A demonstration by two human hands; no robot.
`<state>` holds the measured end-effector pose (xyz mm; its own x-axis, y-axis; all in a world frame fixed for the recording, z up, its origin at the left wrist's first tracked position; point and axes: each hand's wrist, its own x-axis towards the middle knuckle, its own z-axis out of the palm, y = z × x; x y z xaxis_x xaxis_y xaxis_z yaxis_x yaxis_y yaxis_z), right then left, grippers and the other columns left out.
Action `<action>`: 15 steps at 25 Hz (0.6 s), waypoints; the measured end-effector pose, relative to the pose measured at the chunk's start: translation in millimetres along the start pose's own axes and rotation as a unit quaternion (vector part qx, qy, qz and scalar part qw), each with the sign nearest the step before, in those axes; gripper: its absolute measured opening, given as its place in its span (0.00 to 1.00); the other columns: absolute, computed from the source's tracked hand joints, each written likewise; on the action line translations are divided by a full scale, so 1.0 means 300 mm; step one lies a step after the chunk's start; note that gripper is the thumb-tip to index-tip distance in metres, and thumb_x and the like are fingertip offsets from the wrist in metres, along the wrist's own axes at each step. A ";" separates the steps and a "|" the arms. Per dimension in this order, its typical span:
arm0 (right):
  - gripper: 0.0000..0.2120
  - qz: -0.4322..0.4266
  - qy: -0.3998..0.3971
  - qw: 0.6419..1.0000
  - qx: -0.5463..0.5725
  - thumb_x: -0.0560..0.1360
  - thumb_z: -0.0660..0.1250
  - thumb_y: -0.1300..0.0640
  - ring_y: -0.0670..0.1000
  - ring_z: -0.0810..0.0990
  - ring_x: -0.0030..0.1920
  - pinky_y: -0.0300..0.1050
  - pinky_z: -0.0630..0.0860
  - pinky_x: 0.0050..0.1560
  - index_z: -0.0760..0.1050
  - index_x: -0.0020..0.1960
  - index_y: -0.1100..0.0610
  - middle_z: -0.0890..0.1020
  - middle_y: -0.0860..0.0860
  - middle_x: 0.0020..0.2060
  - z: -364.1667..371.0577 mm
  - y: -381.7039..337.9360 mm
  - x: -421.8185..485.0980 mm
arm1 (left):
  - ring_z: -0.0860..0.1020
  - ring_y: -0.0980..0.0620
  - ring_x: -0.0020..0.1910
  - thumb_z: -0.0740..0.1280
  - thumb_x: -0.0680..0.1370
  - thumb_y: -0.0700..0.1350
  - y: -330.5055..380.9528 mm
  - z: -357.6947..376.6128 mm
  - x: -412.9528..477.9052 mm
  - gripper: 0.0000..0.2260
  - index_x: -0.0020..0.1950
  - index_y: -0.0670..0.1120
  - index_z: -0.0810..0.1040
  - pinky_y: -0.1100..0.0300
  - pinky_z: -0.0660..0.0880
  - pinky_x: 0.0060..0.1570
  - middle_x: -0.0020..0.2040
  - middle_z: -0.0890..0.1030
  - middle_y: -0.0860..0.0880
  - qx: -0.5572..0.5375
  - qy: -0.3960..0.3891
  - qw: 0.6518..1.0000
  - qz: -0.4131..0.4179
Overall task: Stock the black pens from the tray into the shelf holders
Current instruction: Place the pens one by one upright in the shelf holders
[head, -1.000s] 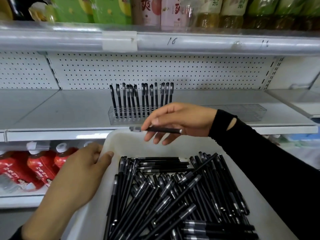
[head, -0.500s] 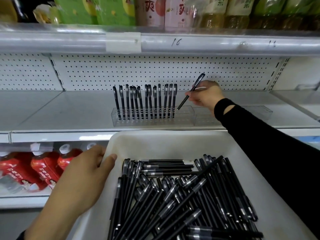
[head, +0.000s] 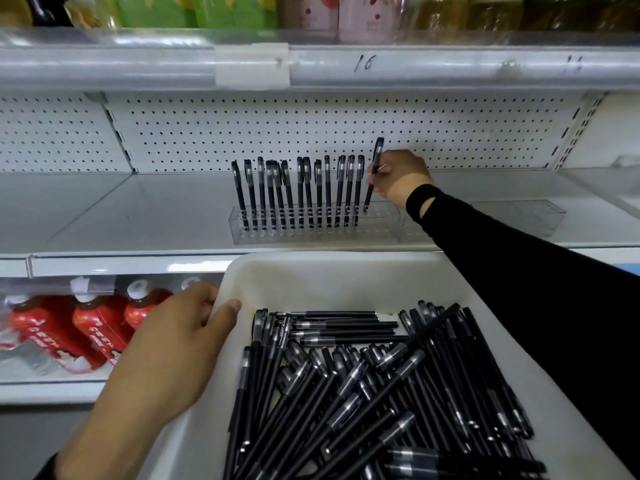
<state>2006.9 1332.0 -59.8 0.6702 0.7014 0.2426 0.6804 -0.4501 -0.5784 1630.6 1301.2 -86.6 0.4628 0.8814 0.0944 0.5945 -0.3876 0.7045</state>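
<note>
From my head camera: my right hand (head: 398,178) is up at the clear holder (head: 313,236) on the shelf, fingers and thumb pinched round one black pen (head: 377,156). The pen stands nearly upright, cap end up and leaning slightly away from the row, tip down and just at the holder's top face, right beside the last of the standing pens (head: 301,194) that fill the holder's left and middle. I cannot tell whether the tip is already in a hole or only resting over one. That is what the next move turns on, I think: the pen's long axis has to line up straight over the free hole just right of the row, then go down. The holder's right end is bare, and a second clear holder (head: 519,216) lies further right of it, with no pens that I can see. Below and in front of the holder, my left hand (head: 173,344) grips the white tray (head: 311,268) by its left rim, thumb inside, fingers outside. The loose pens (head: 363,393) lie heaped in it, many to go.
</note>
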 end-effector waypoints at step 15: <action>0.23 0.002 -0.047 0.990 -0.135 0.78 0.69 0.52 0.57 0.75 0.65 0.48 0.73 0.65 0.72 0.70 0.59 0.75 0.56 0.67 -0.063 -0.034 -0.076 | 0.80 0.58 0.33 0.64 0.80 0.54 -0.007 -0.003 0.003 0.08 0.45 0.53 0.78 0.57 0.71 0.34 0.34 0.84 0.57 -0.006 -0.002 1.000 -0.003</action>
<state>1990.3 1310.1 -44.9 0.6503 0.7427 0.1597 0.7413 -0.5745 -0.3469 1629.1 1303.0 -87.2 0.4618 0.8828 0.0862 0.5892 -0.3779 0.7141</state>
